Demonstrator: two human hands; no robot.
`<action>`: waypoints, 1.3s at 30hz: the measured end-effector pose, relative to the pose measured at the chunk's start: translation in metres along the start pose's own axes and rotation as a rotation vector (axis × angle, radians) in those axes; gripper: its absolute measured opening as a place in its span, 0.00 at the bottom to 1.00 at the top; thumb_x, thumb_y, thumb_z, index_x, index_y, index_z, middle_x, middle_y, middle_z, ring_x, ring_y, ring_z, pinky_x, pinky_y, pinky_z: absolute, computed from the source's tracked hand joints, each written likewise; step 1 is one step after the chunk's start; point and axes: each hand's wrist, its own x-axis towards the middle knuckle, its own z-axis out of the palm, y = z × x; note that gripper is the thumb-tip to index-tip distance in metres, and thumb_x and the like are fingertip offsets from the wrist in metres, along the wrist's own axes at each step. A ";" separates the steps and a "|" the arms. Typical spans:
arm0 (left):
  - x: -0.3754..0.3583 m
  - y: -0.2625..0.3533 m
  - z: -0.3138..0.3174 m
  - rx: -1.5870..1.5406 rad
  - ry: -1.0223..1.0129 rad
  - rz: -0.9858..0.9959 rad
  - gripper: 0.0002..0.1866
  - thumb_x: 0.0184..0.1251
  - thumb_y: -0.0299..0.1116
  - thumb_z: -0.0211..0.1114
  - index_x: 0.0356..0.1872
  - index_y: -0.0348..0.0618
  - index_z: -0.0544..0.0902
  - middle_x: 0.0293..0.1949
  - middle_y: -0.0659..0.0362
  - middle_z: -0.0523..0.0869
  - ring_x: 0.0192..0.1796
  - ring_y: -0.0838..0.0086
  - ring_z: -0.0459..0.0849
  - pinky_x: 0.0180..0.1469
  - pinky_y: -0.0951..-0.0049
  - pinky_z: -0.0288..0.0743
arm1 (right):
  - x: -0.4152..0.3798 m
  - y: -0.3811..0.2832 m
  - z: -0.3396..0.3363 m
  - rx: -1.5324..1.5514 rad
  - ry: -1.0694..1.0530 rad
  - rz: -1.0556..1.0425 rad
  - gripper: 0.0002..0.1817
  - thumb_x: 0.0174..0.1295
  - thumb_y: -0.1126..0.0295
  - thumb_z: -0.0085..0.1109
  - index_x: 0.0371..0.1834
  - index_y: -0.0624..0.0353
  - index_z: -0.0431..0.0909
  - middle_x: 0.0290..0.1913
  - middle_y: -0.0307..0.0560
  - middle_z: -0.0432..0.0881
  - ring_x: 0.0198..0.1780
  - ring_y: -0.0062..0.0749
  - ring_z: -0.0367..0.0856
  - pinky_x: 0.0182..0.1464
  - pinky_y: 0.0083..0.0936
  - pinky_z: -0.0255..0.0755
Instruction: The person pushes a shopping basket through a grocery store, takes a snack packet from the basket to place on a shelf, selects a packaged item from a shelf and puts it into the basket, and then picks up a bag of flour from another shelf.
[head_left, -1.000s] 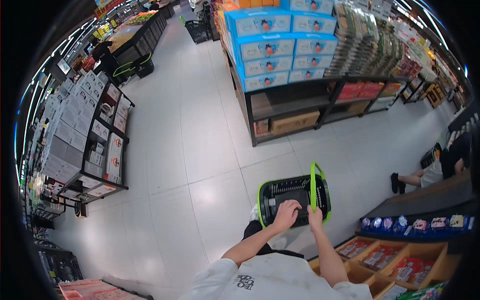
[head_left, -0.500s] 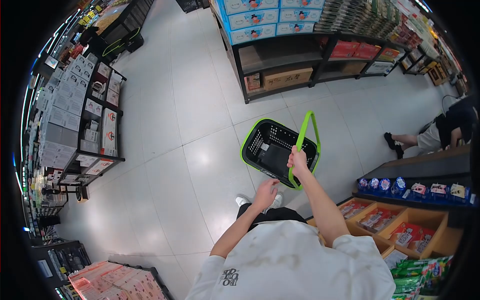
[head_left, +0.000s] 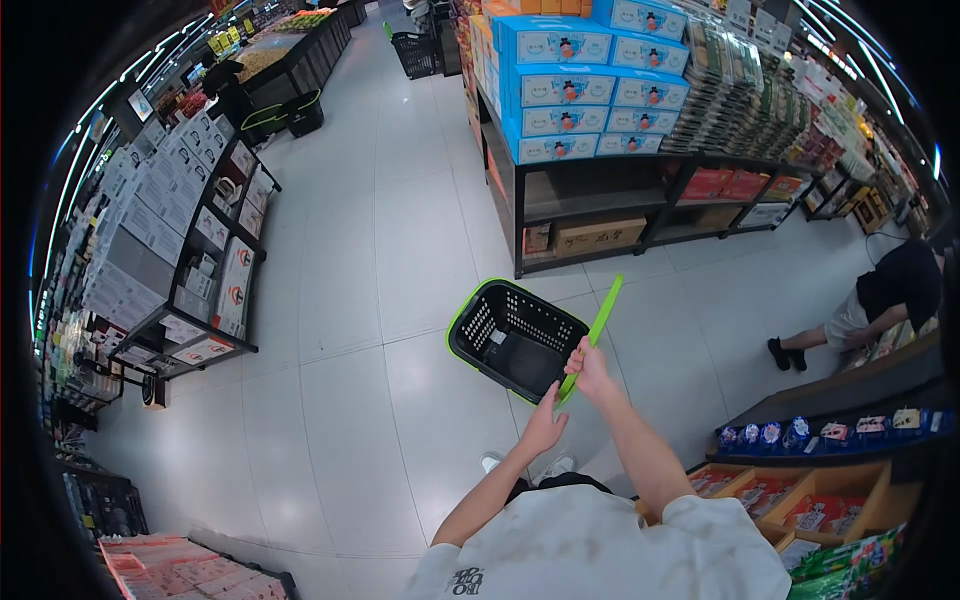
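Note:
A black shopping basket [head_left: 478,327] with a green rim hangs in front of me, tilted so that I look down into its perforated inside. Its green handle [head_left: 607,312] stands up at the right end, and my right hand [head_left: 590,370] is wrapped around it. My left hand [head_left: 543,428] has its fingers stretched out, with the fingertips right at the basket's near rim. A small pale label lies on the basket's inner wall.
Ahead, a black shelf [head_left: 590,195] carries stacked blue boxes [head_left: 565,88]. White boxed goods [head_left: 150,215] fill a rack on the left. At right, a person [head_left: 885,300] bends near a counter, beside wooden bins [head_left: 770,490] of red packets. More baskets [head_left: 302,113] stand farther off.
The view has tipped up, showing more of the aisle. The basket has swung left and turned, its handle now seen more edge-on. My left hand has come closer to the right hand and rim.

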 end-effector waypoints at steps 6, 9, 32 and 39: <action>0.032 -0.038 -0.045 0.209 0.222 0.164 0.30 0.62 0.35 0.67 0.64 0.35 0.71 0.57 0.43 0.80 0.61 0.50 0.78 0.65 0.59 0.69 | 0.017 0.036 0.017 0.146 -0.050 0.017 0.17 0.77 0.53 0.41 0.36 0.52 0.66 0.28 0.46 0.74 0.31 0.38 0.74 0.40 0.41 0.74; 0.056 -0.053 -0.044 0.115 0.040 -0.083 0.23 0.67 0.45 0.63 0.54 0.37 0.78 0.46 0.45 0.86 0.52 0.48 0.83 0.60 0.56 0.73 | 0.015 0.055 0.013 0.113 -0.020 0.066 0.17 0.78 0.52 0.39 0.38 0.53 0.67 0.38 0.53 0.80 0.43 0.44 0.80 0.50 0.46 0.74; 0.065 -0.053 -0.081 0.615 0.504 -0.522 0.19 0.59 0.47 0.69 0.43 0.43 0.84 0.51 0.52 0.82 0.62 0.57 0.75 0.68 0.50 0.61 | 0.283 -0.057 0.028 -1.225 -0.161 0.251 0.24 0.63 0.73 0.47 0.64 0.55 0.60 0.37 0.50 0.74 0.32 0.39 0.78 0.32 0.50 0.81; 0.032 -0.067 -0.097 0.660 0.559 -0.422 0.15 0.58 0.32 0.70 0.48 0.48 0.84 0.60 0.52 0.77 0.69 0.53 0.68 0.70 0.55 0.62 | 0.232 -0.033 0.030 -1.537 -0.393 0.351 0.34 0.61 0.74 0.43 0.73 0.45 0.55 0.38 0.50 0.74 0.24 0.36 0.73 0.32 0.51 0.82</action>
